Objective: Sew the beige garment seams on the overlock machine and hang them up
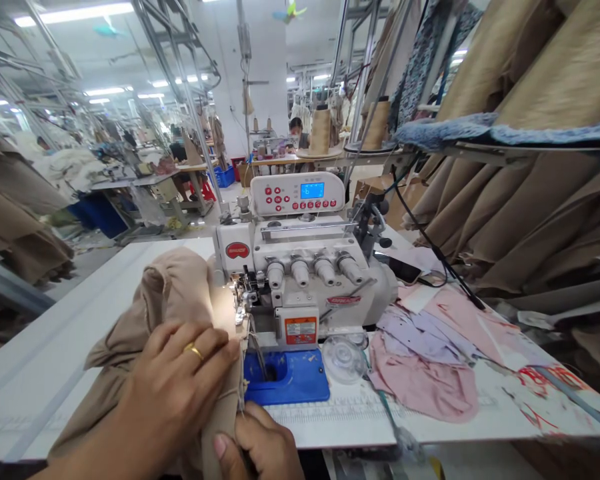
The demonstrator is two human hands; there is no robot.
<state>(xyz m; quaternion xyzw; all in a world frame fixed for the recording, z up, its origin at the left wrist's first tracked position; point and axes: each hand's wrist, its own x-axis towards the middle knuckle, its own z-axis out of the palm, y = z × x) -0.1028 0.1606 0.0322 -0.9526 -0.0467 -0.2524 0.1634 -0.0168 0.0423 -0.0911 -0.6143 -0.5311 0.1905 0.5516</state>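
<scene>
A beige cloth piece point(175, 287) lies bunched on the table, its edge running along the left side of a white overlock sewing machine point(300, 247) and under the lit needle area. My left hand point(180, 373), with a gold ring, presses on the cloth, fingers together and curled over it near the edge; its thumb is hidden. Nearer to me, my right hand point(263, 443) pinches the cloth edge between thumb and fingers. Loose threads hang at the edge between the two hands.
Right of the blue tray point(300, 380) lie a clear plastic disc point(344, 359) and pink fabric point(420, 380). A phone point(397, 268) rests behind them. Thread cones point(321, 130) stand beyond the machine. Brown garments point(545, 213) hang at right. Other people sit farther back.
</scene>
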